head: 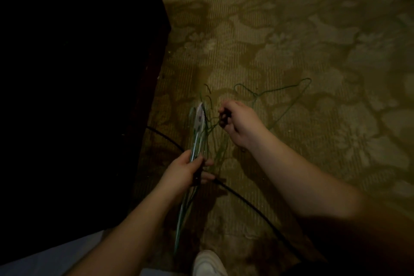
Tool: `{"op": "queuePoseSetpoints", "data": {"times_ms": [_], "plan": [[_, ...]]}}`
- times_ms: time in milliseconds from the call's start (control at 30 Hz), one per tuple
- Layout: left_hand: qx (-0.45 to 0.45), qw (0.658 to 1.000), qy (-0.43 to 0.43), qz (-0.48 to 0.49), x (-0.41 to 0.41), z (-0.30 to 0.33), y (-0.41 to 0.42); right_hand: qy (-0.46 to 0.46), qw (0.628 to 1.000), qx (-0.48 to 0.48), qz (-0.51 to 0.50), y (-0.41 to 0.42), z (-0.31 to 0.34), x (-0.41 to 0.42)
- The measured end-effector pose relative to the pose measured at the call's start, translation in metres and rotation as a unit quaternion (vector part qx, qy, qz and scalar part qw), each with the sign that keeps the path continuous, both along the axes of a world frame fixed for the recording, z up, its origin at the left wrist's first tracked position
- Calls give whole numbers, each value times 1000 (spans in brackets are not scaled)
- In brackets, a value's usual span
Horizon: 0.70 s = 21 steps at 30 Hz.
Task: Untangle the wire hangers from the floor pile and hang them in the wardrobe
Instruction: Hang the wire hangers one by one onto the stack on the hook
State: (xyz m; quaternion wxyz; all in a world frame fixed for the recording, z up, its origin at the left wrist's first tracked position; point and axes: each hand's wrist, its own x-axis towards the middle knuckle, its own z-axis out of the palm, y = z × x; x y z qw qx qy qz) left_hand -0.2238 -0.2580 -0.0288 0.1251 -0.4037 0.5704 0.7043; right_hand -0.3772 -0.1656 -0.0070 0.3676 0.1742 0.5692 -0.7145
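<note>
Our left hand [186, 170] curls its fingers around a bunch of thin green wire hangers [197, 139] above the carpet floor [291, 40]. Our right hand [237, 123] pinches one hanger's wire, and another green hanger [289, 94] lies on the floor nearby. A pale tag [200, 116] sits among the bunch, maybe paper, and it is too dim to read.

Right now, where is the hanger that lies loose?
In the head view, the loose hanger lies on the carpet, right of centre, just beyond the right hand.

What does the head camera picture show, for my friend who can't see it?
A person's left hand grips a bundle of green wire hangers, while the right hand pinches a wire by the bundle. One more green hanger is beside the right hand, over the patterned carpet, and a black cable crosses the floor.
</note>
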Motion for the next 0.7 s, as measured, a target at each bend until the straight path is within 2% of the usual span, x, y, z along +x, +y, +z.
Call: {"op": "queuePoseSetpoints", "data": {"times_ms": [67, 133, 200, 300, 367, 433, 500, 600, 700], "plan": [[10, 1000, 3, -5, 1, 3, 2, 9, 999, -39, -2, -4, 5, 0], [-13, 1000, 7, -15, 1, 6, 4, 44, 997, -50, 39, -5, 7, -1], [-21, 999, 26, -18, 1, 9, 4, 143, 981, 29, 129, 2, 2, -10], [29, 998, 50, 3, 3, 15, 2, 256, 916, 246, 186, 32, -23, -28], [56, 997, 54, 20, 4, 19, 0, 248, 857, 367, 263, 58, -52, -26], [66, 996, 56, 28, 5, 24, 0, 170, 810, 414, 380, 74, -89, -11], [79, 994, 61, 36, 5, 29, 1, 133, 803, 415, 405, 77, -118, 0], [102, 992, 64, 47, 10, 34, 2, 139, 781, 423, 438, 68, -144, 2], [117, 989, 70, 49, 15, 37, 2, 142, 773, 448, 427, 63, -164, 8]]}}
